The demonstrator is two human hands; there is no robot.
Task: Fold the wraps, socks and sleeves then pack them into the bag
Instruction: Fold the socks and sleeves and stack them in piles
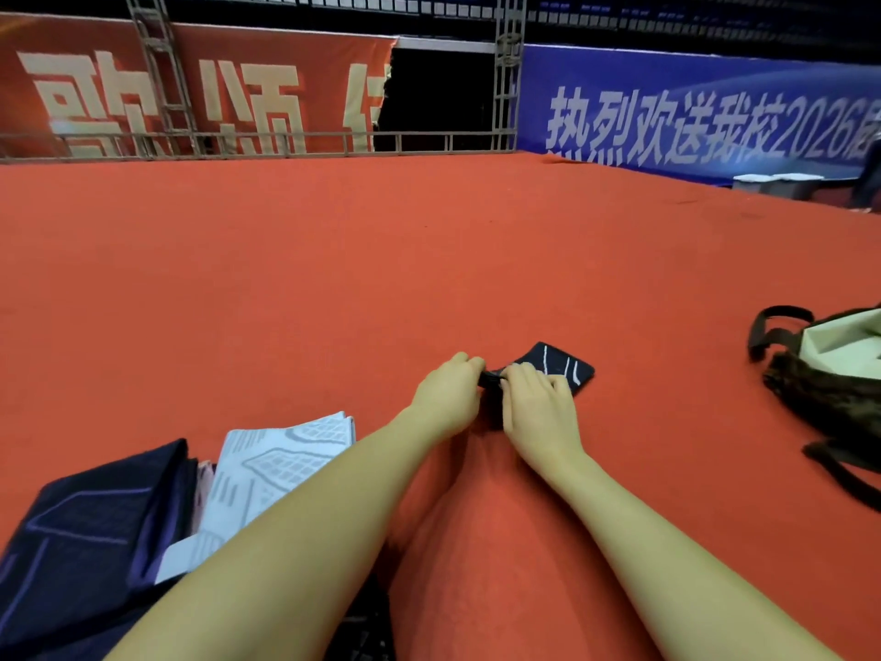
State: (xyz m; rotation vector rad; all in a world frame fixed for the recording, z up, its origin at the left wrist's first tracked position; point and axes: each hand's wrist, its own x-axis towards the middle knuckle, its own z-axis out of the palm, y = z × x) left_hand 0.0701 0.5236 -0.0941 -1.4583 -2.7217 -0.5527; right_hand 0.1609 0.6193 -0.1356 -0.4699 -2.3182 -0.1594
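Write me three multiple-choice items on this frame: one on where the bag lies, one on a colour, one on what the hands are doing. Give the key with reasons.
1. Where is the bag?
A. At the right edge, on the red carpet
B. Beside the folded cloths at lower left
C. Hung on the railing

2. What colour are the lines on the dark cloth being folded?
A. Yellow
B. White
C. Green

3. What are the hands doing?
A. Resting in the lap
B. Both on the dark cloth
C. Reaching into the bag

Key: 1 A, it lies open at the far right; 2 B, white strokes show on the black fabric; 3 B, the left hand pinches its edge and the right hand lies on it.
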